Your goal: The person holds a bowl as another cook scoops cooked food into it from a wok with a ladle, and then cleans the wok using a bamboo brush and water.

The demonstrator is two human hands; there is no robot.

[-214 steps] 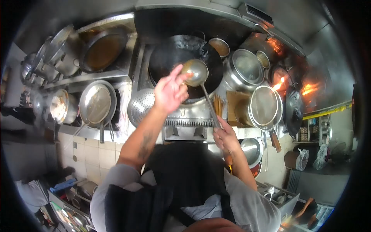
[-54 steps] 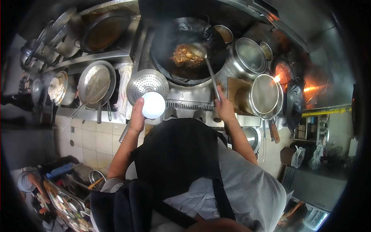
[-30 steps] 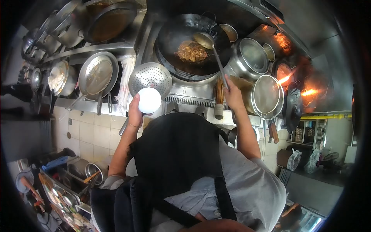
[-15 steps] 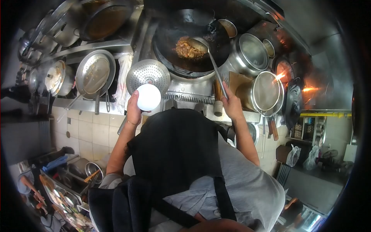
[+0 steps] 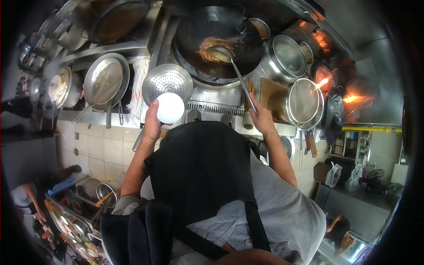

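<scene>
The metal table (image 5: 215, 98) curves from 9 round to 3 o'clock. On it, the black wok (image 5: 249, 51) sits in its burner at 12, a steel pot (image 5: 274, 70) between 1 and 2, and a sieve-topped pot (image 5: 279, 105) at 2. At 10 stand a pan (image 5: 125, 79) and, beside it, a crumpled white cloth (image 5: 140, 84).
</scene>
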